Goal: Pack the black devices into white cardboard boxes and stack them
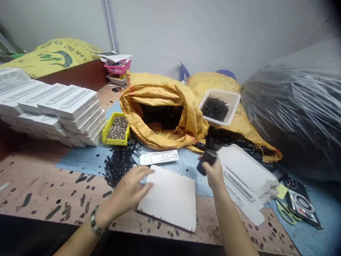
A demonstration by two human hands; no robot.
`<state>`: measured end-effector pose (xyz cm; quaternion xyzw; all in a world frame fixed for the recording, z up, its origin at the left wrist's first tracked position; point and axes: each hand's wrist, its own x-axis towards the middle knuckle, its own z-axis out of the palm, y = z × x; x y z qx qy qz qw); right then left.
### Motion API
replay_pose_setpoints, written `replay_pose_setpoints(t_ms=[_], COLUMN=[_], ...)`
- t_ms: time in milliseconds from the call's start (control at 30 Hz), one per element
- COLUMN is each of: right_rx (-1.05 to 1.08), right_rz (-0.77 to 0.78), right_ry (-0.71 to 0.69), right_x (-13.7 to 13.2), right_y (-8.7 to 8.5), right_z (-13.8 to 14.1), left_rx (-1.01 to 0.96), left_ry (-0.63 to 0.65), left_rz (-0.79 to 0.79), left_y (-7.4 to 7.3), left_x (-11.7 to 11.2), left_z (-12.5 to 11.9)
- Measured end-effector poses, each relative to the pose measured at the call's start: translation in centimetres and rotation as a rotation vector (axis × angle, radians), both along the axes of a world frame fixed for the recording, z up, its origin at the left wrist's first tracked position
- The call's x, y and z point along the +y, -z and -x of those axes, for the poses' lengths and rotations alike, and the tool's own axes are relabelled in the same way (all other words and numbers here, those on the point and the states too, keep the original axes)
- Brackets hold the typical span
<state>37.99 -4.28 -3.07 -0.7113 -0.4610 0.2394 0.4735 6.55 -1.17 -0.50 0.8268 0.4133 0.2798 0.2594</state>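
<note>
My left hand (130, 190) lies flat with fingers stretched out on the left edge of a white board (170, 197) on the table. My right hand (214, 172) is closed round a small black object (206, 160) held just above the board's far right corner. A pile of thin black pins (119, 161) lies left of the board. A flat white printed carton (159, 157) lies just beyond it.
Stacked white boxes (66, 106) stand at left, beside a yellow bin of small metal parts (116, 129). An open yellow sack (162, 113), a white tray of black pins (217, 106), a big black plastic bag (295, 106), flat white cartons (245, 177) and green scissors (286, 212) fill the back and right.
</note>
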Motion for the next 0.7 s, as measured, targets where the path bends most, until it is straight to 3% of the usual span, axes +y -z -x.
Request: replay_pose_setpoints(t_ms=[133,200,267,433,567,633,700], right_rx=[0.767,1.117,1.244,1.122,0.665,0.476,0.498], right_rz=[-0.288,-0.347,-0.336,-0.357,-0.654,-0.699,-0.553], right_ry=[0.197,0.266,0.322,0.304,0.140,0.098,0.112], right_x=[-0.6,-1.0,-1.3,-2.6,-4.7,-5.5,-5.7], right_y=[-2.2,-2.6,-2.6,-3.3,-5.1,-4.5,-2.7], right_z=[1.1,2.1,3.1,4.9,5.9,6.4,6.8], left_rx=[0.255,0.346,0.383,0.394,0.381,0.367,0.341], left_ry=[0.306,0.360,0.367,0.314,0.321,0.336,0.334], left_rz=[-0.014,-0.050,-0.077,-0.105,-0.079,-0.069,-0.070], left_y=[2.8,3.9,4.6,5.0,5.0,5.0,4.7], left_x=[-4.7,-5.7,-6.0,-5.5,-5.3,-5.2,-5.2], left_z=[-0.4,-0.7,-1.0,-2.1,-2.3,-2.1,-1.9])
